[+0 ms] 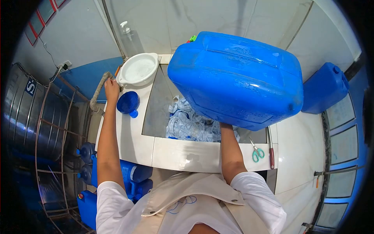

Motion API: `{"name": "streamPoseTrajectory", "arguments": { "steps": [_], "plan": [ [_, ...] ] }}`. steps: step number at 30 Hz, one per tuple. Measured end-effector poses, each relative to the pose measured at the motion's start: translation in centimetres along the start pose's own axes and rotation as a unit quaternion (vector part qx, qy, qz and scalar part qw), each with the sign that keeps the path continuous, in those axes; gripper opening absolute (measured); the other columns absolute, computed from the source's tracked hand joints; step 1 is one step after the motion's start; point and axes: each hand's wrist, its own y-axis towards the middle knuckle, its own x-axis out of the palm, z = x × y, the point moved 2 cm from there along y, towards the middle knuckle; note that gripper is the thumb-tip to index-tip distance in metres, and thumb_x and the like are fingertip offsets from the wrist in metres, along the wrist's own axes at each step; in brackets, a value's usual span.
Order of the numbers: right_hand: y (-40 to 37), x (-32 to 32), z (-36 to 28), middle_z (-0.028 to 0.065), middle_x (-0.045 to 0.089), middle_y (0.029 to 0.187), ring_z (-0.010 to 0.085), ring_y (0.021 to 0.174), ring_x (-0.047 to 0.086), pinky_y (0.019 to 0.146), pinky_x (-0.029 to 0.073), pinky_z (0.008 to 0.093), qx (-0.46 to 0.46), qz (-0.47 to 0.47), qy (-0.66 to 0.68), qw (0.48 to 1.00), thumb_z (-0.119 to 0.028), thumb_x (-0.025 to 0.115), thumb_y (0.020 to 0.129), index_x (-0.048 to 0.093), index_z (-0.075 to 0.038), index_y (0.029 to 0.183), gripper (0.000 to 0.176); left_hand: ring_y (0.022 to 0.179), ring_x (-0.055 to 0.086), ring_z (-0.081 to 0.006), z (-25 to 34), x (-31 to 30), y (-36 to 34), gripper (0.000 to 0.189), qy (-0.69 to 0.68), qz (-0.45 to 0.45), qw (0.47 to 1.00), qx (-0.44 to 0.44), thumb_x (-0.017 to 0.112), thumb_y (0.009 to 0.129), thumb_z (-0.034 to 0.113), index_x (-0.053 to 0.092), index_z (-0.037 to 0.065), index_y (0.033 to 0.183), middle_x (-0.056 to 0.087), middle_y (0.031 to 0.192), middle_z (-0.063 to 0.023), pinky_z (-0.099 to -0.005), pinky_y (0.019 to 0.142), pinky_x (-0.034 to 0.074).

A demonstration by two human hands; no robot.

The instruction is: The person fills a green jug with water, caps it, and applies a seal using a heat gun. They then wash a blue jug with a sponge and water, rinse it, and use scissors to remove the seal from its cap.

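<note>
A large wet blue jerry can (pixel 237 78) is tilted on its side above the sink (pixel 156 113). My right hand (pixel 226 128) bears it from below, its fingers hidden behind the can. On the left, my left hand (pixel 112 89) is closed at the upper end of a bent, wrapped pipe (pixel 96 92); its fingertips show only in part. Close to that hand, a white basin (pixel 139 69) and a dark blue funnel (pixel 128 103) rest on the tiled ledge. Under the can, a heap of clear and white plastic pieces (pixel 187 124) lies in the sink.
Green-handled scissors (pixel 256 153) and a red-handled tool (pixel 271 156) lie on the front ledge. Another blue jerry can (pixel 326 89) stands at right. A pump bottle (pixel 128 37) is at the back. Blue water containers (pixel 136 173) sit below left, near a metal tank (pixel 33 113).
</note>
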Motion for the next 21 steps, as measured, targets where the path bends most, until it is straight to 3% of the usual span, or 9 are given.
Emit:
{"name": "streamPoseTrajectory", "arguments": {
  "steps": [5, 11, 17, 19, 21],
  "plan": [
    [-0.1, 0.5, 0.1, 0.0144, 0.04, 0.138, 0.0307, 0.124, 0.038, 0.104, 0.031, 0.0445, 0.002, 0.035, 0.187, 0.982, -0.046, 0.031, 0.096, 0.038, -0.008, 0.137, 0.056, 0.109, 0.049, -0.04, 0.6, -0.2, -0.2, 0.046, 0.024, 0.013, 1.0, 0.006, 0.045, 0.09, 0.026, 0.049, -0.008, 0.122, 0.052, 0.116, -0.0262, -0.0415, 0.095, 0.038],
    [-0.1, 0.8, 0.2, 0.0141, 0.039, 0.139, 0.0309, 0.125, 0.038, 0.105, 0.031, 0.0451, 0.003, 0.042, 0.267, 0.963, -0.048, 0.029, 0.097, 0.036, -0.008, 0.138, 0.058, 0.106, 0.051, -0.0396, 1.2, -0.6, -1.3, 0.041, 0.015, 0.035, 0.999, 0.035, 0.045, 0.09, 0.024, 0.052, -0.007, 0.118, 0.053, 0.115, -0.0251, -0.0421, 0.093, 0.039],
    [-0.1, 1.2, 0.5, 0.0138, 0.038, 0.14, 0.0312, 0.126, 0.037, 0.105, 0.03, 0.0457, 0.003, 0.039, 0.311, 0.95, -0.05, 0.027, 0.097, 0.034, -0.009, 0.139, 0.059, 0.113, 0.049, -0.0392, 1.6, 1.0, -4.9, 0.04, 0.036, -0.069, 0.996, 0.051, 0.048, 0.089, 0.023, 0.053, -0.005, 0.117, 0.053, 0.12, -0.0252, -0.0411, 0.098, 0.038],
    [-0.2, 1.4, 0.7, 0.0137, 0.037, 0.14, 0.0313, 0.126, 0.037, 0.105, 0.03, 0.0459, 0.003, 0.038, 0.318, 0.947, -0.05, 0.026, 0.097, 0.034, -0.009, 0.139, 0.06, 0.119, 0.045, -0.0395, 1.2, 2.6, -6.8, 0.044, 0.114, -0.121, 0.979, 0.12, 0.047, 0.09, 0.027, 0.051, -0.004, 0.121, 0.049, 0.126, -0.027, -0.0406, 0.103, 0.034],
    [-0.1, 0.3, -0.7, 0.0136, 0.037, 0.141, 0.0313, 0.126, 0.037, 0.105, 0.03, 0.046, -0.005, 0.036, 0.324, 0.945, -0.051, 0.026, 0.097, 0.033, -0.009, 0.139, 0.06, 0.123, 0.042, -0.0391, 3.4, 1.7, -6.4, 0.048, 0.11, -0.158, 0.978, 0.079, 0.044, 0.092, 0.031, 0.049, -0.004, 0.125, 0.047, 0.129, -0.0266, -0.041, 0.106, 0.03]
  ]
}}
